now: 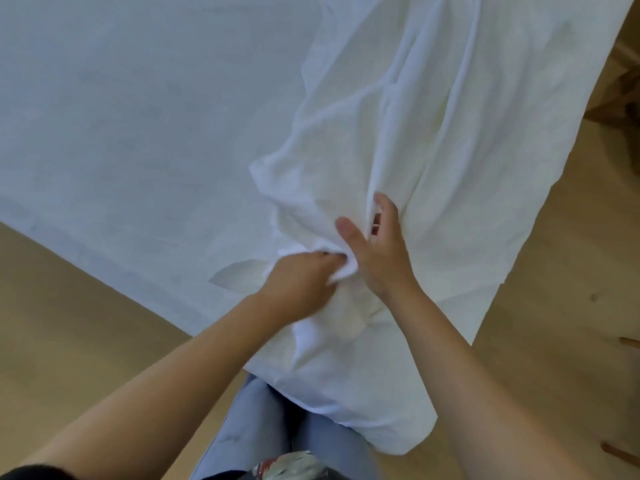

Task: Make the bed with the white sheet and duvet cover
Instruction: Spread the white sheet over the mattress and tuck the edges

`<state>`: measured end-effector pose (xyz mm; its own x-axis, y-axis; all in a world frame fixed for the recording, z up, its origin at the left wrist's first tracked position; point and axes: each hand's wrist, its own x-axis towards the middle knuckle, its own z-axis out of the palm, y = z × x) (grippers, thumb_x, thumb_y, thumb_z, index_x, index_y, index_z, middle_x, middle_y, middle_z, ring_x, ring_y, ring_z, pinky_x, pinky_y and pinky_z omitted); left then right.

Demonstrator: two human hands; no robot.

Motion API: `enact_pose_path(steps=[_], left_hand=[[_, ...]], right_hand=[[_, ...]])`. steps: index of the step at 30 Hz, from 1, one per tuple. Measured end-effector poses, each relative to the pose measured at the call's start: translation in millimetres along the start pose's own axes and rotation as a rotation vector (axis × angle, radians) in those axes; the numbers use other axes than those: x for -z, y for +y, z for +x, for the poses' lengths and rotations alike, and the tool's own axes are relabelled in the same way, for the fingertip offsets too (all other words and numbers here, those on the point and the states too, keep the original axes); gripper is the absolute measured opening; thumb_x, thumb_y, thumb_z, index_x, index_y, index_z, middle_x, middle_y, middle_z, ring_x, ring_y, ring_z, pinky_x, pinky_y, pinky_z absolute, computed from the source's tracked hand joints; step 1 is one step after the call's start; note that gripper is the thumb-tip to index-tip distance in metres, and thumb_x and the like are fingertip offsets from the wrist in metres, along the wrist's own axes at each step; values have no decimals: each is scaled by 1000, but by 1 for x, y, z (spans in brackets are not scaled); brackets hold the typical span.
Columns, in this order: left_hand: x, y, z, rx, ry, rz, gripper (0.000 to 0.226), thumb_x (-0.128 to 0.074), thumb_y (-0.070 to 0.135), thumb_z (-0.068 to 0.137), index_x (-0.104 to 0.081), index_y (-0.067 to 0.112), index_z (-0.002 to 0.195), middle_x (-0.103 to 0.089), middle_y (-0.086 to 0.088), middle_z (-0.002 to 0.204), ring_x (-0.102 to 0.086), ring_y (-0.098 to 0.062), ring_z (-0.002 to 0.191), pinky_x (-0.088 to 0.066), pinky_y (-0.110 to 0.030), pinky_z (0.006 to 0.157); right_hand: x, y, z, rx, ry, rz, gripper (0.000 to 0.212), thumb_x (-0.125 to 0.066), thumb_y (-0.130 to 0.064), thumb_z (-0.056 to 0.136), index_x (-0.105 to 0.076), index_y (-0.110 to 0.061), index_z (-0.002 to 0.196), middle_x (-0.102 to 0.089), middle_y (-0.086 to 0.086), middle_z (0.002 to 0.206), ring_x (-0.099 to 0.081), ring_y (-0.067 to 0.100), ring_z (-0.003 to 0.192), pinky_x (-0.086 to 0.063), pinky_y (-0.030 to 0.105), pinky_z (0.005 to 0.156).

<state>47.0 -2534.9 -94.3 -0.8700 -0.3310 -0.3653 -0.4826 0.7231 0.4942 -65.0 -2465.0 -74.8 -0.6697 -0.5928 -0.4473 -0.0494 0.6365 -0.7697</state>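
**Duvet cover gathered at the near bed corner**

Nearest the camera, 2 bare forearms are stretched forward above legs in blue jeans [263, 427], which are set against the corner of the bed. The left hand [304, 277] is closed, and a small bunch of white cloth is pinched in its fingertips. Just beside it, the right hand [379, 251] is laid on the duvet cover [415, 133] with the thumb spread wide. Its fingertips are sunk in a fold, so it cannot be told whether cloth is gripped there.

The duvet cover is rumpled into long ridges. Its long axis runs from the near corner up and away to the upper right, along the right side of the bed, and its near end is draped over the corner. To its left, the white sheet [138, 116] is spread flat across the mattress, and its edge is hung over the left side on a diagonal.

Bare wooden floor [69, 323] is seen on both sides of the corner. Wooden furniture [623, 95] is placed near the right edge.
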Motion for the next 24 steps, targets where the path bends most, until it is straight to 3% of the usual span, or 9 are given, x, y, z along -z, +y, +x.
enact_pose_path(steps=[3,6,8,11,13,16,19,22,24], left_hand=[[-10,-5,-11,-129,-133,-104,43,-53,28,88,-54,26,131,-60,4,112,-55,-18,105,-38,-25,76],[-6,-25,-6,162,124,-711,34,-54,53,75,-69,29,94,-61,12,82,-57,-13,82,-40,-25,74],[2,-38,9,465,373,-1041,28,-57,51,80,-62,25,90,-62,4,86,-56,-17,86,-42,-32,79],[16,-30,39,647,187,-1391,35,-45,54,93,-51,24,111,-56,0,115,-53,-20,108,-40,-38,96],[19,-5,59,547,80,-1409,38,-50,58,88,-57,26,108,-60,4,115,-58,-17,105,-43,-38,96],[13,43,76,572,3,-1276,72,-73,52,73,-47,16,130,-56,-1,122,-58,-20,97,-50,-30,72],[0,65,71,553,22,-1113,43,-71,26,81,-55,10,117,-63,-7,105,-59,-19,78,-43,-24,50],[-7,54,49,478,11,-1173,16,-70,19,82,-64,15,96,-67,-4,93,-64,-19,79,-51,-25,60],[-8,40,38,517,48,-1237,11,-69,26,84,-66,16,88,-68,-6,95,-64,-21,82,-52,-25,64]], right_hand=[[-1,0,9,-58,10,-191,56,-57,-21,87,-34,-21,138,-47,3,130,-48,22,117,-36,24,88],[13,14,10,-25,196,-282,16,-41,-1,86,-46,-13,96,-54,4,87,-53,29,85,-38,31,69],[29,26,8,-31,280,-186,19,-39,7,82,-43,-12,82,-48,-1,72,-48,24,74,-36,30,65],[56,46,-4,-40,272,-43,31,-35,13,77,-47,-15,74,-50,-5,69,-48,15,68,-39,26,67],[72,60,-14,-68,253,-64,36,-33,15,75,-52,-15,79,-54,-5,72,-51,14,70,-43,25,68],[89,76,-23,-149,284,-151,31,-34,14,72,-50,-13,73,-51,-3,70,-45,8,64,-36,22,56],[108,86,-29,-213,464,-73,24,-33,7,67,-31,-14,57,-35,0,58,-26,13,55,-19,29,49],[129,92,-32,-294,604,84,24,-34,11,72,-35,-11,61,-30,1,59,-22,15,59,-16,26,47],[132,94,-33,-301,590,116,27,-35,11,73,-35,-13,61,-32,0,60,-25,14,59,-18,26,48]])
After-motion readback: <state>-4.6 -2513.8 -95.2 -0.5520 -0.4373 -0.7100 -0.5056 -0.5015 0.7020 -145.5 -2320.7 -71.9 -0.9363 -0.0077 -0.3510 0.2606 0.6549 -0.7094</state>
